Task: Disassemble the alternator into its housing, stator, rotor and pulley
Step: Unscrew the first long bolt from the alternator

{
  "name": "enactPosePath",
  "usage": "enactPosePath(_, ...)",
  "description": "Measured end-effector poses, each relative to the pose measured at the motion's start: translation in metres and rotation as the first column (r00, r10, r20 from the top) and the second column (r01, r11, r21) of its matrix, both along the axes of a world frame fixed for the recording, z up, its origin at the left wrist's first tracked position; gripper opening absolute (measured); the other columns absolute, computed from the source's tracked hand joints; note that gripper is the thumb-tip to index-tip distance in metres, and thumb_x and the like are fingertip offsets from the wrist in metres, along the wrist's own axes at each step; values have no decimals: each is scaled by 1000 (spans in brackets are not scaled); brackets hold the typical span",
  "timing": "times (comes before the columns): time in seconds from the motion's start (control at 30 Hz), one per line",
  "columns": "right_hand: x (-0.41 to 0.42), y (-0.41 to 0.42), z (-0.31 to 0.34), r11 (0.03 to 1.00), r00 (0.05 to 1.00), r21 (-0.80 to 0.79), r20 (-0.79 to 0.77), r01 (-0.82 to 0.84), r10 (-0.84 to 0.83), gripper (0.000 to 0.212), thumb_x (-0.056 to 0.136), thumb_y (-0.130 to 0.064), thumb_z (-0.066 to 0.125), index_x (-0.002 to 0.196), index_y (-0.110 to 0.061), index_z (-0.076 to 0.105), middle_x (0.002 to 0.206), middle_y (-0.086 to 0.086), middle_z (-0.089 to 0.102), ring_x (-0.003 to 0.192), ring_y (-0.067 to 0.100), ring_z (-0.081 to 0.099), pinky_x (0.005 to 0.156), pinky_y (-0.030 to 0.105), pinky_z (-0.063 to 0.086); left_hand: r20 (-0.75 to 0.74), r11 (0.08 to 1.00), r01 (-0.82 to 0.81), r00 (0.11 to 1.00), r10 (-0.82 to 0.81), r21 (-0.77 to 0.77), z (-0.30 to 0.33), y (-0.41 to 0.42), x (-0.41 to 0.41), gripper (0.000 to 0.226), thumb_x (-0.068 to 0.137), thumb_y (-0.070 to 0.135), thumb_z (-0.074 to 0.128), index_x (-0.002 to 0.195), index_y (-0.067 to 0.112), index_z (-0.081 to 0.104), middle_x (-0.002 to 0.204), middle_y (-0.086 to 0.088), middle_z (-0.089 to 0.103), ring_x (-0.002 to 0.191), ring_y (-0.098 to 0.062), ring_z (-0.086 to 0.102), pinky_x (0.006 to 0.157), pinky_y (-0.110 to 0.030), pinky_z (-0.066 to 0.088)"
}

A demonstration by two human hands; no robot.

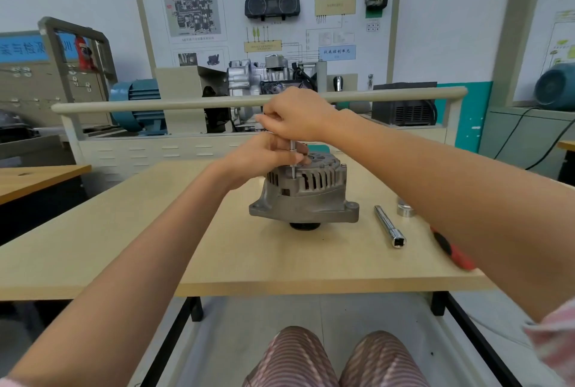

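Observation:
A grey cast alternator (pixel 306 197) stands on the wooden table (pixel 155 246), its black pulley (pixel 304 226) underneath against the tabletop. A thin metal driver shaft (pixel 292 159) runs straight down into the top left of the housing. My right hand (pixel 298 117) grips the tool's upper end, which is hidden inside the fist. Lower down, my left hand (pixel 264 155) pinches the shaft just above the housing, fingers touching its top edge.
A chrome extension bar (pixel 389 226) lies to the right of the alternator. A chrome socket (pixel 404 208) and a red-and-black handle (pixel 452 249) sit partly hidden behind my right forearm. A training bench with a rail (pixel 186 104) stands behind the table.

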State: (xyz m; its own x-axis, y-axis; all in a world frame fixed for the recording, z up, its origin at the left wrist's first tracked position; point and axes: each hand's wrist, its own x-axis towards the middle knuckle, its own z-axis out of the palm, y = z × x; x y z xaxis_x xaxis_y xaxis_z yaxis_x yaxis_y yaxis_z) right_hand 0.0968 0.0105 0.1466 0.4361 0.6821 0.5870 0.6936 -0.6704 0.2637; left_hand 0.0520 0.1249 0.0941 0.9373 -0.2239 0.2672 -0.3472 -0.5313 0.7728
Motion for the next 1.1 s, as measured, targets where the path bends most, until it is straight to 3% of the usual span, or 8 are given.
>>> enactPosePath(0.2, -1, 2, -3, 996, 999, 89, -43, -18, 22, 46, 95, -28, 43, 53, -18, 30, 50, -4, 31, 48, 6, 26, 46, 26, 24, 39, 999, 9, 999, -8, -35, -1, 3, -3, 11, 92, 4, 61, 93, 13, 67, 92, -1, 72, 98, -10, 67, 94, -21, 49)
enactPosePath(0.33, -6, 15, -3, 960, 958, 7, 69, 280, -280, 42, 96, -27, 37, 57, -12, 35, 58, 1, 32, 49, 14, 32, 46, 26, 28, 79, 989, -123, 988, 130, -78, -5, -3, -2, 21, 84, 7, 71, 92, -12, 66, 87, -13, 68, 86, -17, 62, 100, -37, 48)
enactPosePath(0.43, -11, 24, -2, 829, 829, 22, 30, 558, -559, 16, 94, -18, 42, 98, -9, 55, 64, 2, 36, 49, 17, 36, 43, 25, 29, 149, 963, -248, 953, 262, -107, -9, -12, -2, 33, 76, 11, 78, 94, -14, 66, 89, -20, 70, 89, -30, 66, 99, -45, 48)
enactPosePath(0.5, -10, 22, -3, 816, 815, 24, 40, 578, -579, 26, 93, -15, 44, 117, -9, 53, 64, 2, 36, 52, 18, 41, 44, 25, 35, 160, 950, -291, 939, 306, -108, -9, -14, 0, 34, 74, 15, 80, 94, -9, 68, 91, -20, 72, 94, -33, 66, 96, -48, 49)
enactPosePath(0.7, -12, 7, -17, 931, 970, 306, 72, 199, -231, 22, 92, -27, 39, 99, -9, 50, 69, -1, 40, 61, 20, 42, 49, 29, 30, 213, 937, -331, 913, 348, -112, -12, -16, 0, 16, 78, 19, 76, 74, 20, 60, 79, -1, 67, 93, -27, 65, 93, -49, 48)
enactPosePath(0.83, -7, -2, -29, 924, 964, 334, 121, 187, -238, 23, 91, -35, 43, 88, -14, 53, 74, -1, 47, 68, 18, 43, 65, 30, 30, 248, 938, -331, 905, 346, -103, -15, -16, 2, 13, 81, 21, 72, 86, 16, 61, 92, -9, 71, 95, -26, 65, 96, -49, 46)
enactPosePath(0.93, -2, -10, -24, 947, 995, 306, -37, 98, -91, 15, 91, -29, 48, 83, -16, 48, 76, -2, 51, 72, 18, 49, 64, 31, 37, 240, 948, -303, 918, 317, -94, -16, -14, 2, 29, 83, 29, 72, 95, 3, 63, 91, -13, 72, 92, -24, 64, 101, -51, 42)
enactPosePath(1.1, -3, -14, -17, 920, 933, 365, -261, -142, 248, 23, 90, -23, 56, 70, -17, 48, 66, -11, 47, 64, 5, 43, 61, 22, 33, 120, 991, -131, 984, 133, -27, -12, -2, 2, 25, 91, 28, 64, 110, 12, 67, 104, -4, 74, 116, -21, 58, 114, -48, 27)
